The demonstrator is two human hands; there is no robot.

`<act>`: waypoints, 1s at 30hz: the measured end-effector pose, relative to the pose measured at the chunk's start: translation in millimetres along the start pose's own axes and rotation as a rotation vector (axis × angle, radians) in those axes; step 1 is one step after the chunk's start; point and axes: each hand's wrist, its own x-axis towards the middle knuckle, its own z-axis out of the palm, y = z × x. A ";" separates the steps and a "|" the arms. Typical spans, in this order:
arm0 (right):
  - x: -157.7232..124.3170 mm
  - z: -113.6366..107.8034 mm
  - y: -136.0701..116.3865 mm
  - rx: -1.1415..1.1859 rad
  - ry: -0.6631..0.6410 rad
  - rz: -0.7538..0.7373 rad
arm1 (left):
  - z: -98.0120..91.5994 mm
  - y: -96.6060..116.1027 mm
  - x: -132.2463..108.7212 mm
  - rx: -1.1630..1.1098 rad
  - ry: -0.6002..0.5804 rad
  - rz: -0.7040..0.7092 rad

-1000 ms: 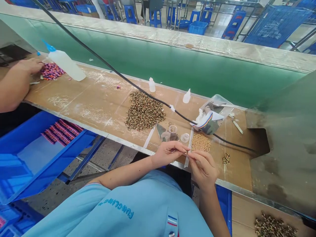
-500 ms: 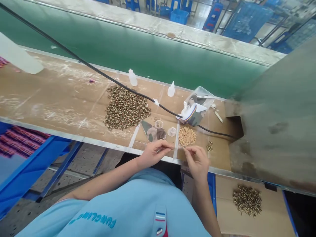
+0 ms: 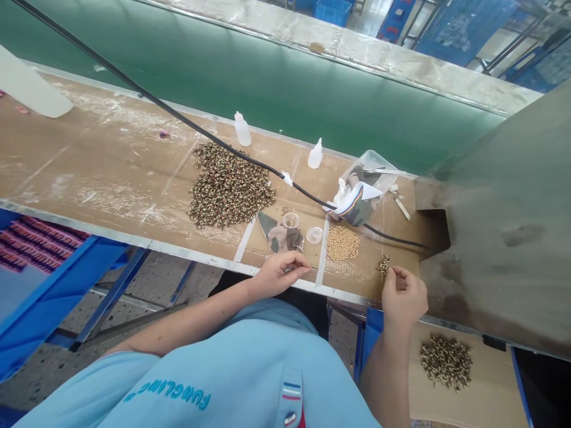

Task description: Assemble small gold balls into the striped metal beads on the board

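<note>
At a scuffed, cardboard-topped bench, a worker's left hand pinches a thin piece, too small to identify, at the front edge. The right hand, thumb and forefinger pressed together, meets a small cluster of brassy rings near round tan beads.

Workbench in front of a conveyor belt, small parts laid out on it.

A large heap of metal eyelets lies mid-bench, with a cable running slantwise across its far edge. Two dropper bottles stand behind the heap and to its right. Right of the heap sit two small cups, then a pile of beads, with a clear container behind the beads. The left hand rests at the near edge before the cups. The right hand is at a small cluster of eyelets further right. Another heap lies on cardboard below the bench.
</note>
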 end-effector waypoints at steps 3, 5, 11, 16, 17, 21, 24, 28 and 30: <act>-4.5 -1.3 -13.4 0.031 -0.060 -0.117 | -0.6 -1.0 0.6 0.001 0.000 -0.004; -8.7 0.1 -22.1 0.094 -0.189 -0.195 | -1.2 -0.6 0.9 0.013 0.000 -0.007; -15.7 11.4 -35.6 0.163 -0.412 -0.298 | -2.9 1.1 0.9 0.069 -0.024 -0.011; -15.1 16.8 -36.3 0.132 -0.394 -0.336 | -3.1 -1.5 0.3 0.061 -0.021 -0.001; -15.0 17.3 -36.4 0.121 -0.393 -0.348 | -3.2 -1.9 0.4 0.056 -0.022 -0.003; -15.1 18.8 -37.5 0.088 -0.393 -0.390 | -3.7 -1.6 0.8 0.038 -0.031 -0.013; -15.6 19.7 -38.2 0.068 -0.395 -0.408 | -3.8 0.0 1.4 0.035 -0.031 -0.017; -16.2 20.9 -37.5 0.024 -0.420 -0.407 | -3.9 1.3 2.3 0.013 -0.027 -0.008; -16.3 21.6 -36.2 0.011 -0.440 -0.392 | -3.9 0.7 2.2 0.013 -0.026 -0.005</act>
